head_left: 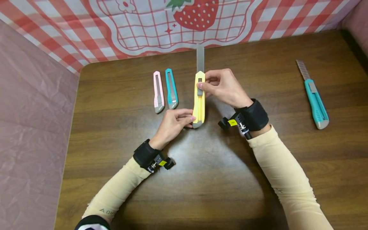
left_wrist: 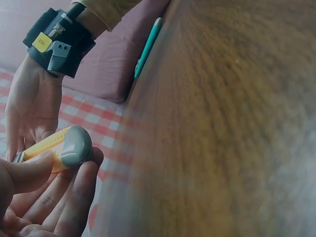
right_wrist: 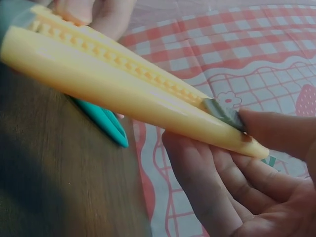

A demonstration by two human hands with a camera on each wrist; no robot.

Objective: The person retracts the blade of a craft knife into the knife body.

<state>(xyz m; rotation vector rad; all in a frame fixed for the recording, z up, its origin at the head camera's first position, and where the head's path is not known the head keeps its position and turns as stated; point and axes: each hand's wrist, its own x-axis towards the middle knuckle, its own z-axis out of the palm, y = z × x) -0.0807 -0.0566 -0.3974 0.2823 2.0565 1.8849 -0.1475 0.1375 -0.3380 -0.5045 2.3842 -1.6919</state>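
A yellow utility knife (head_left: 199,105) is held up between both hands, its long blade (head_left: 200,57) extended and pointing away. My left hand (head_left: 172,125) pinches the grey-capped lower end, with the thumb on top and fingers beneath. Near the blade end, my right hand (head_left: 227,88) grips the knife, its thumb on the grey slider (right_wrist: 224,116). In the left wrist view the grey end cap (left_wrist: 77,146) shows close up between thumb and fingers. Left of the knife lie a pink utility knife (head_left: 158,92) and a teal utility knife (head_left: 171,89), blades drawn in.
Far right on the wooden table (head_left: 184,191) lies another teal utility knife (head_left: 316,103) with its blade (head_left: 302,69) out. A red-and-white checked cloth (head_left: 155,28) with a strawberry print hangs along the back edge. Pink fabric (head_left: 34,127) covers the left side.
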